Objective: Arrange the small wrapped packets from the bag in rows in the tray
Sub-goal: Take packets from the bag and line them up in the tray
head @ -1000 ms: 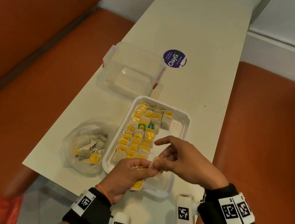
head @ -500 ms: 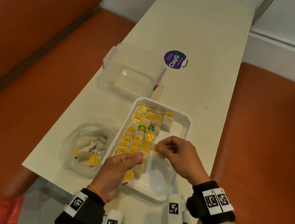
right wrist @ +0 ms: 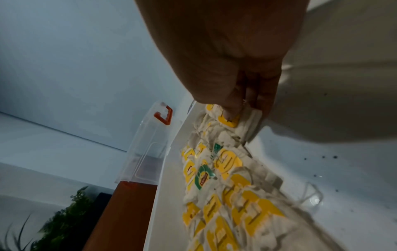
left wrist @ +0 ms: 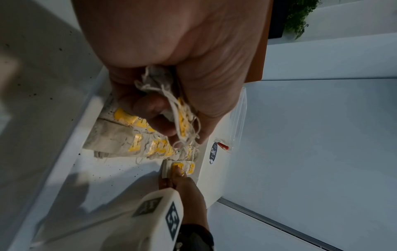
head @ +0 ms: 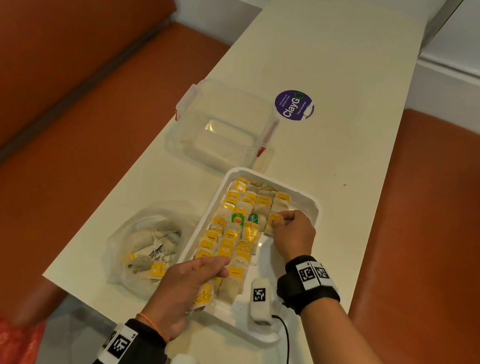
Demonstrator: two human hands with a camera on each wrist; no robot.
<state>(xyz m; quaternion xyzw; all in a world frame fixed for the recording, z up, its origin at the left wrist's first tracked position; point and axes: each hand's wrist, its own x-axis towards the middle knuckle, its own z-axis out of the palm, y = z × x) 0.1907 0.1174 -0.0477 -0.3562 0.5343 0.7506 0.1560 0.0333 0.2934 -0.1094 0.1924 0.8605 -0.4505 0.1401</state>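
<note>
A white tray (head: pixel 312 202) on the table holds rows of small beige packets with yellow tags (head: pixel 230 238). My right hand (head: pixel 283 221) pinches one yellow-tagged packet (head: pixel 273 219) and holds it down in the tray's right column, just behind another packet there. The right wrist view shows the fingertips (right wrist: pixel 229 112) on that packet (right wrist: pixel 231 122). My left hand (head: pixel 213 273) is over the tray's near end and grips a bundle of packets with loose strings (left wrist: pixel 169 105). A clear plastic bag (head: pixel 146 249) with more packets lies left of the tray.
A clear plastic box with red clips (head: pixel 225 128) stands just beyond the tray. A purple round sticker (head: pixel 294 105) is on the table behind it. Orange bench seats (head: pixel 44 154) flank the narrow table, whose near edge is close to the tray.
My right hand took a packet from the left hand and carried it away toward the tray's far right column. The left hand stays at the near end with its bundle.
</note>
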